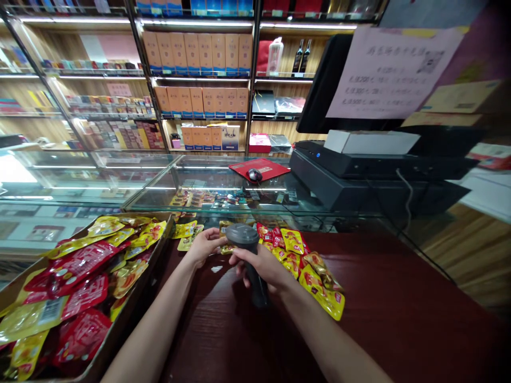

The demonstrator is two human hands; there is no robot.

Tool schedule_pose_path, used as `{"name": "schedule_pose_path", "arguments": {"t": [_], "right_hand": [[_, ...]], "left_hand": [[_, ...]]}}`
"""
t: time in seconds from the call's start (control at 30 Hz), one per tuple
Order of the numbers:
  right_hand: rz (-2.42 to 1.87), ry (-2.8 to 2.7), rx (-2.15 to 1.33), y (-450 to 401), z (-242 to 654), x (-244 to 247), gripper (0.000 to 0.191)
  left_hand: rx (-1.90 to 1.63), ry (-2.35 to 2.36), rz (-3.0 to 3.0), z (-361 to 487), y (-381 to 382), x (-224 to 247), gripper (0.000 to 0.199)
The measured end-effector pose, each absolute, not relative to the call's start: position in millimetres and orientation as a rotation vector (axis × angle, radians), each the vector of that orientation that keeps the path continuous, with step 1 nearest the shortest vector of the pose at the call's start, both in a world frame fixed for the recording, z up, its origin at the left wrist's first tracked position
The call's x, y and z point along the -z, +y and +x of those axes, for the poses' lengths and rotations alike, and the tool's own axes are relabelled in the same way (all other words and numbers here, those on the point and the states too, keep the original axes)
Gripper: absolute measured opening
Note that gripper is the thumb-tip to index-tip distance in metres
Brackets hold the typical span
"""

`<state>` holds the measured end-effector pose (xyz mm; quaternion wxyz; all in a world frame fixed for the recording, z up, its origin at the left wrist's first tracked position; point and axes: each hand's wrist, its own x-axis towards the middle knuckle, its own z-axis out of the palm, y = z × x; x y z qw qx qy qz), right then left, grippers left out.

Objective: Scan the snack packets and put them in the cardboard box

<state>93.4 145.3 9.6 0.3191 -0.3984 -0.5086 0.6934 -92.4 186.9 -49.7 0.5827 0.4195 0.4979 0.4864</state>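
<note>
My right hand (261, 266) is wrapped round the handle of a dark grey barcode scanner (242, 234), its head above the dark red tabletop (223, 340). Close by on the left, my left hand (206, 246) pinches a small yellow-gold snack packet (225, 230), which the scanner head partly covers. Two yellow packets (186, 230) lie just left of that hand. To the right of the scanner spreads a loose pile of red and yellow snack packets (293, 241). A cardboard box (159, 250) at the left holds many more packets, red and yellow.
Beyond the tabletop runs a glass display counter (159, 199), with a computer mouse (254, 174) on a red mat (275, 169). A monitor (325, 80) and black checkout equipment (339, 175) stand at the right, with a cable (425, 255) trailing down. Stocked shelves (199, 80) line the back.
</note>
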Motion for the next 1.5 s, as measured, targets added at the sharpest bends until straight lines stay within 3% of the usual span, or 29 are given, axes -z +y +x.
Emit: {"name": "schedule_pose_path", "arguments": {"t": [0.17,0.47,0.7,0.9,1.13,1.5], "right_hand": [[-1.098,-1.151,-1.665,154.5,99.9,-3.7,0.025],[-0.648,-0.978,-1.948,139.9,68.6,-36.7,0.021],[-0.427,-1.140,-2.057,130.5,-3.7,-74.1,0.024],[-0.372,-1.201,-2.112,123.0,-38.6,-75.3,0.028],[-0.442,-1.173,-2.052,122.2,-5.9,-58.1,0.028],[-0.799,-0.907,-1.771,145.2,143.9,-25.7,0.025]], "left_hand": [[-1.158,1.173,0.942,-90.9,182.3,41.4,0.042],[-1.373,1.072,0.855,-123.1,126.7,-17.8,0.040],[-1.597,1.462,0.977,-200.1,76.1,-79.3,0.048],[-1.713,2.034,1.291,-271.1,63.3,-98.9,0.052],[-1.517,2.431,1.704,-224.7,74.4,-93.9,0.034],[-1.338,1.473,1.630,-49.4,157.7,-5.3,0.026]]}}
